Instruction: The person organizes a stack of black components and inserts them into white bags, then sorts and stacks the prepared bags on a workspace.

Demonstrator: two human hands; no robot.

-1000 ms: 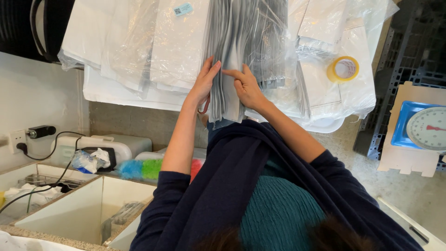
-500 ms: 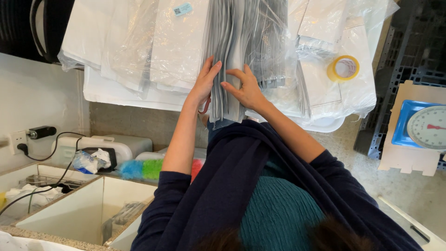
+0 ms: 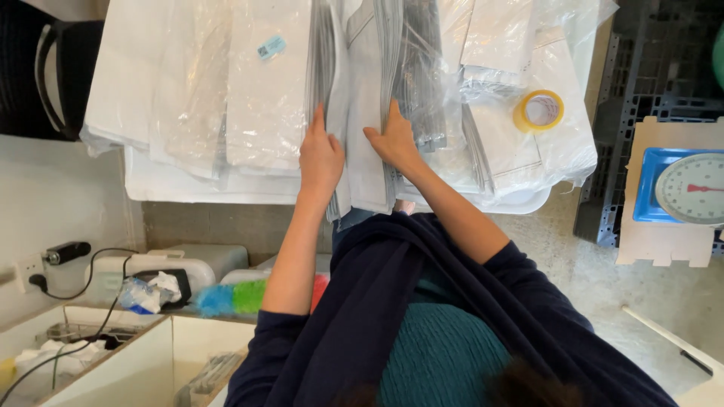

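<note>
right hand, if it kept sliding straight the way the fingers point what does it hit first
The right hand points up the table, fingers flat on the white garment. Going straight on, it would likely run along the grey packs in clear plastic stacked just ahead; how high they stand is unclear.

Yellow tape roll [image 3: 538, 111] — blue scale tray [image 3: 650, 185]

Head camera looks steeply down, close over the table [image 3: 151, 192].

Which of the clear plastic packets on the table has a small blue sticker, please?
The flat packet left of the left hand; the others show none.
</note>
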